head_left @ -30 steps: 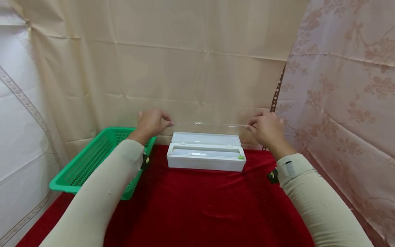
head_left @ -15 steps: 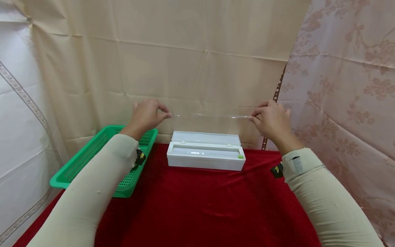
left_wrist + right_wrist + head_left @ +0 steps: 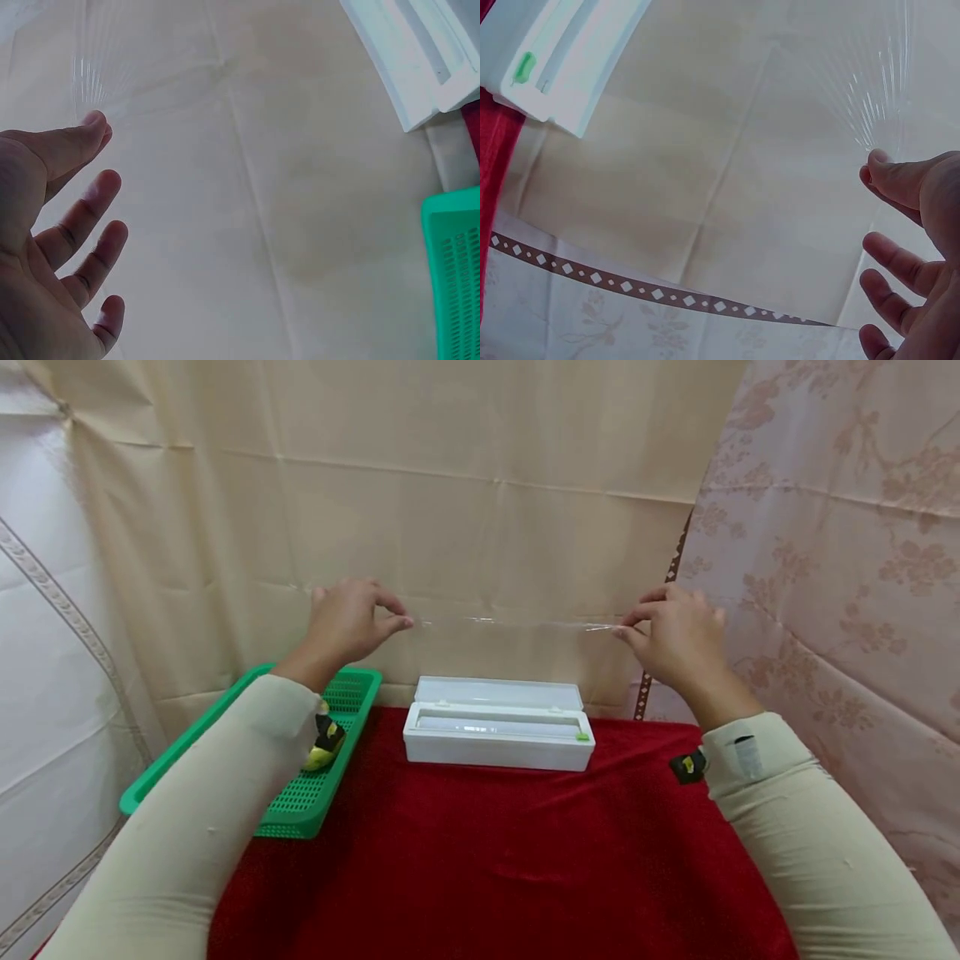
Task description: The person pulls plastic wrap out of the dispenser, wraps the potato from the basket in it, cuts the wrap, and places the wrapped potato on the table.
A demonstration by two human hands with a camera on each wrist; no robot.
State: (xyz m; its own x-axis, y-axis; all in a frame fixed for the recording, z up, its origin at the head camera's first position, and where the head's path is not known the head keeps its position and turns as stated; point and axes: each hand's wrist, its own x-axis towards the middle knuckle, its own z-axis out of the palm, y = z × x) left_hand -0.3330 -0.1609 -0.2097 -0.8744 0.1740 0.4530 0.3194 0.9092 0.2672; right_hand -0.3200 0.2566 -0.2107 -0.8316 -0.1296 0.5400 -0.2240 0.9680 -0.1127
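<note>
Between my two hands a clear sheet of plastic wrap [image 3: 480, 620] is stretched in the air, above and behind a white cling film dispenser [image 3: 498, 750]. My left hand [image 3: 348, 620] pinches one corner between thumb and index finger; the other fingers are spread apart in the left wrist view. At the opposite corner my right hand [image 3: 678, 631] pinches the film the same way, and creases fan out from its fingertips [image 3: 877, 157]. The dispenser stands on the red cloth with its lid [image 3: 498, 693] raised, and a green slider [image 3: 582, 737] sits at its right end.
A green perforated basket [image 3: 300, 822] stands at the left, partly hidden by my left sleeve. Something yellow-green [image 3: 321, 760] shows in it beside the wrist. Beige cloth [image 3: 480, 527] hangs close behind the dispenser, and a patterned pink curtain [image 3: 847, 568] flanks the right side.
Both hands have risen and moved slightly apart, lifting the stretched plastic wrap higher above the dispenser. More of the basket's inside shows. The dispenser stays put.
</note>
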